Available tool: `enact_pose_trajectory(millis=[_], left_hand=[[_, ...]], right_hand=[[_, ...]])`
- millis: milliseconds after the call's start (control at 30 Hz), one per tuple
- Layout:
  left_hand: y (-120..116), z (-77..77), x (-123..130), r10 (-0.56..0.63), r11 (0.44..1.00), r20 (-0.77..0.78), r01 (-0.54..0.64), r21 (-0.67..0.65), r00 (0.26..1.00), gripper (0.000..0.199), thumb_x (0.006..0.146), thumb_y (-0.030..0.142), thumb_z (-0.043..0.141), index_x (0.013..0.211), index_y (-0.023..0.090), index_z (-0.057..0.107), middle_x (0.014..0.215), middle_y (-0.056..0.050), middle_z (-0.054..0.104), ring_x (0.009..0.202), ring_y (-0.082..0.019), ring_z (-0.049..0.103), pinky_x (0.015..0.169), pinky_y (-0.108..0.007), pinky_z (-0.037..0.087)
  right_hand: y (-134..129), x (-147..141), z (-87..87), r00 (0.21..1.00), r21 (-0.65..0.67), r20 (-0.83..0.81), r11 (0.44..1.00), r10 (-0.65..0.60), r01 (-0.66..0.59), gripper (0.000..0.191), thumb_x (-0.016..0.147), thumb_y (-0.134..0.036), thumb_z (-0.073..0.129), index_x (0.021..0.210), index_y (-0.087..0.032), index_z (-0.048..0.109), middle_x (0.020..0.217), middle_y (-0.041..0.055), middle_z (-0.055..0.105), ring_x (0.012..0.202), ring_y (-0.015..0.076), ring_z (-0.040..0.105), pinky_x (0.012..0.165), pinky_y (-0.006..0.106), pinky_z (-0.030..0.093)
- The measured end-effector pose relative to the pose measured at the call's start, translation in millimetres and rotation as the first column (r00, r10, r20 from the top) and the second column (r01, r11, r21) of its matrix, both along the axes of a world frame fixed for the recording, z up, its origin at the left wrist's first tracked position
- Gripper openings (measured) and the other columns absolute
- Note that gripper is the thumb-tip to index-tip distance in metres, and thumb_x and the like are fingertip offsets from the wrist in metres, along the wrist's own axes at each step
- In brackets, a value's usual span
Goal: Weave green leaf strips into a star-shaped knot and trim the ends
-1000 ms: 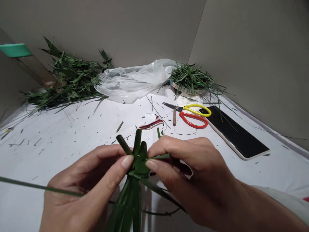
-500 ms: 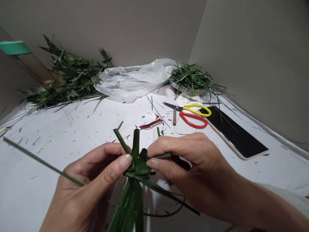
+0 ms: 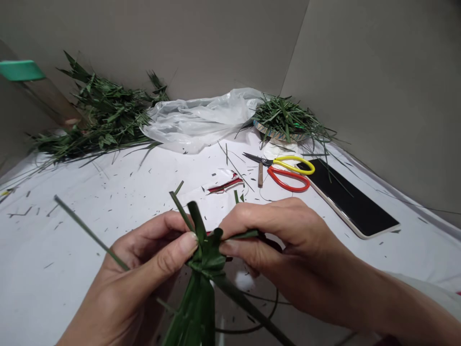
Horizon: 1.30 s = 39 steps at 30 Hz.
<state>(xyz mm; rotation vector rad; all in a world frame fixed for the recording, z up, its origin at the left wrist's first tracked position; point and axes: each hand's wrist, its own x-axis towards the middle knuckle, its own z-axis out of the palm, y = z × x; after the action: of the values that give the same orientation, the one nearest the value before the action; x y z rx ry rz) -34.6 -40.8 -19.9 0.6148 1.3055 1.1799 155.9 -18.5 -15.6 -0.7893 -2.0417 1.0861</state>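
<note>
A bundle of folded green leaf strips [image 3: 211,257] stands between my two hands, low in the middle of the view. Wide strips hang down below its bound neck, and short ends stick up above. My left hand [image 3: 144,274] pinches the bundle's left side between thumb and forefinger. On the opposite side, my right hand [image 3: 284,245] grips a folded strip with thumb and index finger. One thin strip [image 3: 88,233] juts out to the left past my left hand. A long strip [image 3: 252,300] slants down to the right under my right hand.
Scissors [image 3: 277,168] with yellow and red handles lie beside a black phone [image 3: 353,197]. Behind are a leaf pile [image 3: 108,105], a clear plastic bag [image 3: 201,120] and a round container heaped with strips [image 3: 284,115]. A green-capped bottle [image 3: 46,96] leans at left. Leaf scraps dot the white cloth.
My left hand has shifted slightly right. The upright leaf end now leans left, and the bundle has tilted a little. The thin strip at left has swung right. Both hands keep their grip.
</note>
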Motion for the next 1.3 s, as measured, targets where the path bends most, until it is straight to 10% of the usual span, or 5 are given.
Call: enact_pose_trajectory(millis=[300, 733, 1300], left_hand=[[-11.1, -3.2, -1.7, -0.057, 0.998, 0.042, 0.057, -0.011, 0.997, 0.028, 0.057, 0.027, 0.092, 0.080, 0.027, 0.076, 0.066, -0.001, 0.073, 0.045, -0.018, 0.065, 0.042, -0.024, 0.053], [-10.6, 2.2, -1.5, -0.007, 1.000, -0.044, 0.007, -0.011, 0.999, 0.029, 0.050, 0.028, 0.094, 0.073, 0.025, 0.077, 0.057, -0.002, 0.072, 0.039, -0.019, 0.062, 0.034, -0.022, 0.046], [-12.4, 0.5, 2.3, 0.086, 0.996, -0.144, -0.080, 0.046, 0.986, 0.031, 0.050, 0.030, 0.094, 0.076, 0.028, 0.077, 0.059, 0.000, 0.070, 0.044, -0.018, 0.065, 0.040, -0.021, 0.054]], right_hand=[[-3.0, -5.9, 5.1, 0.999, -0.162, 0.030, 0.986, -0.035, 0.039, 0.009, 0.099, -0.026, 0.056, 0.090, -0.023, 0.056, 0.064, -0.0109, 0.055, 0.055, 0.0027, 0.050, 0.055, 0.012, 0.040], [-7.6, -6.9, 2.0, 0.990, 0.019, 0.008, 0.990, -0.137, 0.137, 0.023, 0.097, -0.021, 0.056, 0.078, -0.022, 0.042, 0.061, -0.0098, 0.039, 0.052, 0.0057, 0.030, 0.050, 0.018, 0.030], [-12.1, -2.9, 2.7, 0.977, -0.026, 0.120, 0.984, -0.175, 0.179, 0.017, 0.095, -0.030, 0.056, 0.078, -0.025, 0.055, 0.055, -0.0061, 0.049, 0.045, 0.0092, 0.039, 0.045, 0.023, 0.036]])
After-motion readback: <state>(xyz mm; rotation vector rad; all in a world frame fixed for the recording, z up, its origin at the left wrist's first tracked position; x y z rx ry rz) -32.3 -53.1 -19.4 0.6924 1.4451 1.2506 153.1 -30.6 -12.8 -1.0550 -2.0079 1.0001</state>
